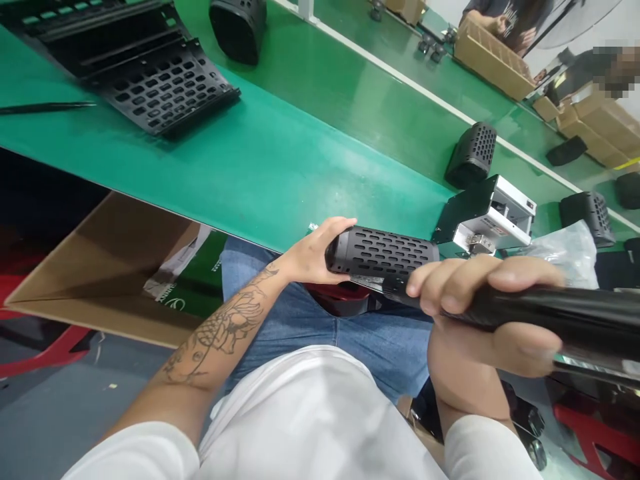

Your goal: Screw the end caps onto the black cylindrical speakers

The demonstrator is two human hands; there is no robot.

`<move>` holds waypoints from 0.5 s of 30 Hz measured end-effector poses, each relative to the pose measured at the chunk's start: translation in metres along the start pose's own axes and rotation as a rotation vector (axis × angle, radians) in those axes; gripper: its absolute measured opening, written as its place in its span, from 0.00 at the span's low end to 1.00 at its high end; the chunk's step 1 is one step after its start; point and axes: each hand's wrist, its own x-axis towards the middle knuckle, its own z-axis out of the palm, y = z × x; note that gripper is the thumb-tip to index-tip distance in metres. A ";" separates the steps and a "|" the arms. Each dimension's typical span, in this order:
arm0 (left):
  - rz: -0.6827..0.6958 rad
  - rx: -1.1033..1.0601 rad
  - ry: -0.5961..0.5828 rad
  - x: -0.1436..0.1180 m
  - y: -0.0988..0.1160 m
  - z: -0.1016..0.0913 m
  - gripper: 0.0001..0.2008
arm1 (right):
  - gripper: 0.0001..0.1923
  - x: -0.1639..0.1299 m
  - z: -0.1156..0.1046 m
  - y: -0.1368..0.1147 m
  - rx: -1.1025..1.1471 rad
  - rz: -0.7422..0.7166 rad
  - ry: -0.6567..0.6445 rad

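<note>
— Holding the perforated black cylinder (pixel 383 253) over the lap, just off the green bench (pixel 280 167) edge; it looks seated on the glossy black tube (pixel 550 317), though the joint is hidden.
— Fingers?
— Left hand (pixel 313 257) cups the cylinder's end, fingers curled on it. Right hand (pixel 480 313) is clamped around the tube.

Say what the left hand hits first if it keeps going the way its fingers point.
Left hand points right, already on the perforated cylinder. Beyond that, probably the right hand; depth is unclear.
</note>
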 end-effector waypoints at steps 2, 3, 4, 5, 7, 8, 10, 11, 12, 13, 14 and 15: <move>-0.005 -0.010 0.010 0.000 -0.001 0.001 0.54 | 0.12 0.009 0.017 0.010 0.082 -0.151 -0.008; -0.006 -0.012 0.013 -0.001 -0.001 0.002 0.54 | 0.12 0.014 0.023 0.015 0.104 -0.185 -0.026; -0.004 -0.014 0.016 -0.001 -0.002 0.002 0.53 | 0.12 0.018 0.027 0.021 0.110 -0.186 -0.060; 0.000 -0.016 0.020 -0.001 -0.002 0.003 0.53 | 0.12 0.021 0.030 0.026 0.114 -0.186 -0.082; 0.021 -0.029 0.031 -0.001 -0.003 0.004 0.51 | 0.13 0.024 0.034 0.035 0.114 -0.188 -0.097; 0.031 -0.037 0.035 -0.001 -0.003 0.004 0.51 | 0.13 0.025 0.035 0.038 0.110 -0.185 -0.099; 0.035 -0.046 0.036 -0.001 -0.003 0.004 0.50 | 0.12 0.025 0.036 0.042 0.105 -0.186 -0.107; 0.029 -0.048 0.033 0.000 -0.002 0.004 0.51 | 0.12 0.025 0.037 0.043 0.100 -0.181 -0.114; 0.021 -0.049 0.030 0.000 -0.002 0.004 0.51 | 0.12 0.025 0.038 0.043 0.092 -0.173 -0.126; 0.014 -0.051 0.029 0.000 -0.002 0.004 0.51 | 0.12 0.025 0.038 0.043 0.084 -0.165 -0.142; 0.012 -0.053 0.029 0.001 -0.001 0.004 0.50 | 0.12 0.026 0.039 0.043 0.079 -0.161 -0.160; 0.012 -0.057 0.029 0.001 -0.001 0.003 0.50 | 0.12 0.027 0.040 0.043 0.079 -0.161 -0.175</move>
